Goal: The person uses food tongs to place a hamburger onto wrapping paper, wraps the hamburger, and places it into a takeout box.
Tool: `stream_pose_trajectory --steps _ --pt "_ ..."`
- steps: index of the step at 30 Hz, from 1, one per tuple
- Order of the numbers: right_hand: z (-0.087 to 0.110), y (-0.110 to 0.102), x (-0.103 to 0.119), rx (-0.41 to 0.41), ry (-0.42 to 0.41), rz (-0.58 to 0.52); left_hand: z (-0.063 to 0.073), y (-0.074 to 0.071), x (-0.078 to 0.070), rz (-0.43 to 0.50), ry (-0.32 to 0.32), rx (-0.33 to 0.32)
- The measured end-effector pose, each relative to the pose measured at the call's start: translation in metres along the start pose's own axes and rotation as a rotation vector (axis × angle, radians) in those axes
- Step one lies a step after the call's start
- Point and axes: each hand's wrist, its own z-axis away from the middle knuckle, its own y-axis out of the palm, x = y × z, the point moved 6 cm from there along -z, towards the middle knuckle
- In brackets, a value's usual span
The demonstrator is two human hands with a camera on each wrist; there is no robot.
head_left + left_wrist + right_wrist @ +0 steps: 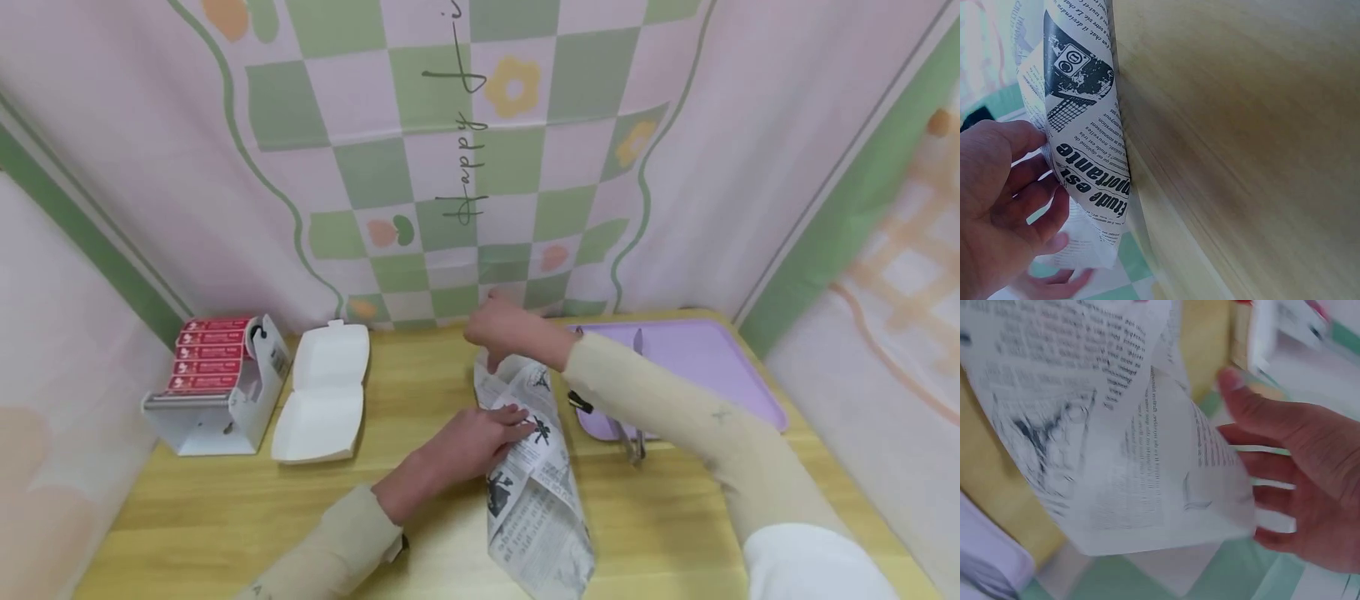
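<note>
Newsprint-patterned wrapping paper [534,467], folded into a long parcel, lies lengthwise on the wooden table in the head view. Whatever it may contain is hidden. My left hand [472,442] rests on the parcel's middle from the left, fingers across the overlapping fold; in the left wrist view its fingers touch the paper's side. At the far end, my right hand [510,329] is over the loose paper end. In the right wrist view, the right hand's fingers [1272,465] reach behind the edge of the flared paper flap [1147,481], with the thumb held apart from it.
A white dispenser [270,375] with a roll of red labels [212,354] stands at the back left. Beside it lies an open white takeaway box [322,417]. At right, partly under my right sleeve, is a lilac tray [705,358] with metal utensils [633,446]. A patterned curtain [442,167] hangs behind.
</note>
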Motion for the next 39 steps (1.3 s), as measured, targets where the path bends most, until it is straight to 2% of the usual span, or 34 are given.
stream_pose_trajectory --steps 3,6,9,13,17,22,25,28,32,34,37,39 --pt "-0.016 0.005 0.013 0.163 -0.017 0.116 0.001 -0.001 0.001 0.005 -0.007 -0.002" --pt "-0.027 0.012 0.020 0.207 -0.045 0.150 0.001 -0.001 0.001 0.012 0.000 0.001" --pt "-0.032 0.017 0.020 0.177 -0.083 0.129 0.001 -0.002 0.002 0.011 0.005 0.006" --pt "-0.021 0.015 0.006 0.108 -0.097 0.030 -0.002 -0.005 0.001 -0.001 -0.002 0.020" --pt "-0.003 0.006 -0.002 0.003 -0.097 -0.032 -0.002 -0.006 0.001 0.020 -0.025 0.037" --pt "0.028 -0.003 0.014 -0.112 -0.144 -0.104 -0.001 -0.007 -0.002 0.052 -0.030 0.031" --pt "0.046 -0.006 0.012 -0.129 -0.113 -0.256 0.000 -0.006 -0.001 0.054 -0.030 0.007" --pt "0.058 0.000 -0.005 -0.182 -0.092 -0.469 0.001 -0.005 0.001 0.061 -0.028 -0.010" --pt "0.065 0.027 -0.032 -0.311 -0.142 -0.782 0.003 -0.004 0.003 0.090 -0.030 -0.012" --pt "0.066 0.045 -0.041 -0.356 -0.139 -0.934 0.003 -0.004 0.003 0.101 -0.034 -0.032" --pt "0.070 0.069 -0.047 -0.449 -0.058 -1.082 0.000 -0.006 0.001 0.105 -0.032 -0.106" --pt "0.076 0.075 -0.043 -0.546 -0.035 -1.076 -0.002 -0.007 -0.001 0.118 -0.033 -0.162"
